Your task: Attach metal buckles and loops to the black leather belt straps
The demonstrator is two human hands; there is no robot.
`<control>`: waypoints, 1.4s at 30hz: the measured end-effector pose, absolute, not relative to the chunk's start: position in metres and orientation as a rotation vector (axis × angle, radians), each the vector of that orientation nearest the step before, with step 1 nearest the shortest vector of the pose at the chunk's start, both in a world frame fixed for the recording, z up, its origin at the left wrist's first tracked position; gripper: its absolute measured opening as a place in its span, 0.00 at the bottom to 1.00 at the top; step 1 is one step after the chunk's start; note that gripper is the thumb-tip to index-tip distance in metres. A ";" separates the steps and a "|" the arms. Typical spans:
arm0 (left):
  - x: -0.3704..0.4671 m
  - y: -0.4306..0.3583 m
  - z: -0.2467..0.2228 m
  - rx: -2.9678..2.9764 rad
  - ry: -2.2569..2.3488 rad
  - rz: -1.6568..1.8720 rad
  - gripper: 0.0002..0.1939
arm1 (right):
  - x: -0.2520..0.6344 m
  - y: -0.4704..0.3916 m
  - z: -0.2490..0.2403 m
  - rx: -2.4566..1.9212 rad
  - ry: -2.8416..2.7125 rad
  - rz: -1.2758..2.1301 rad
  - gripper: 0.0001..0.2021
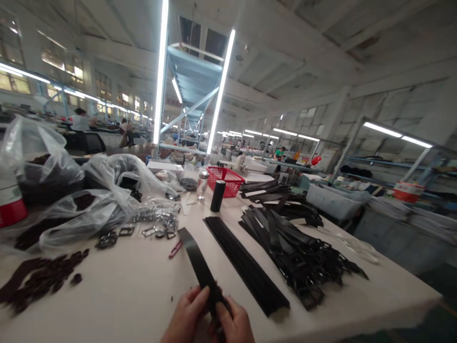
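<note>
Both my hands grip one black strap [194,255] near its lower end, over the front of the table. My left hand [187,312] pinches it with the thumb on top. Close beside it, my right hand [233,319] has its fingers closed round the same end; that part is partly hidden and blurred. The strap's free end points away, by a small pink tool [175,249]. To the right lies a neat bundle of flat black strips [246,267]. Farther right is a heap of black straps with buckles [293,252].
Loose metal buckles [157,224] and clear plastic bags [107,190] cover the left rear. Small dark brown pieces [53,276] lie at the left. A black cylinder [217,196], a glass jar [202,186] and a red basket [226,182] stand behind. Several people sit farther off.
</note>
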State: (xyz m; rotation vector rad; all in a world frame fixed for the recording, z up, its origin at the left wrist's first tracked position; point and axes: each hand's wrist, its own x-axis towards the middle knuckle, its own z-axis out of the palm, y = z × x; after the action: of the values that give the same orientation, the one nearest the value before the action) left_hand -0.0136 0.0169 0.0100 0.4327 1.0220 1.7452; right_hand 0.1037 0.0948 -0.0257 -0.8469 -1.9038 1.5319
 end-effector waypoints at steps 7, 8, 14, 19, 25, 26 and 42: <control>-0.013 0.011 0.016 0.586 0.952 1.646 0.16 | 0.108 0.082 0.016 -0.833 -1.842 1.662 0.24; -0.014 0.011 0.017 0.573 0.949 1.654 0.16 | 0.107 0.081 0.018 -0.827 -1.871 1.649 0.24; -0.014 0.010 0.018 0.439 0.970 1.759 0.17 | 0.104 0.075 0.018 -0.824 -1.975 1.572 0.18; -0.015 0.008 0.021 0.497 1.028 1.719 0.18 | 0.105 0.076 0.017 -0.805 -2.083 1.475 0.19; -0.016 0.008 0.028 0.629 1.071 1.558 0.19 | 0.107 0.077 0.017 -0.788 -1.997 1.589 0.18; -0.016 0.008 0.028 0.628 1.089 1.564 0.20 | 0.107 0.077 0.017 -0.786 -1.980 1.602 0.18; -0.014 0.003 0.018 0.521 1.046 1.742 0.24 | 0.120 0.075 0.034 -0.746 -1.972 1.625 0.17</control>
State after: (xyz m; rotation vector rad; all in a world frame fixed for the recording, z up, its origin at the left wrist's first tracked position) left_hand -0.0142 0.0029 0.0179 0.5210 1.0462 1.7420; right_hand 0.1197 0.0752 0.0344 -0.7457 -1.9720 1.6250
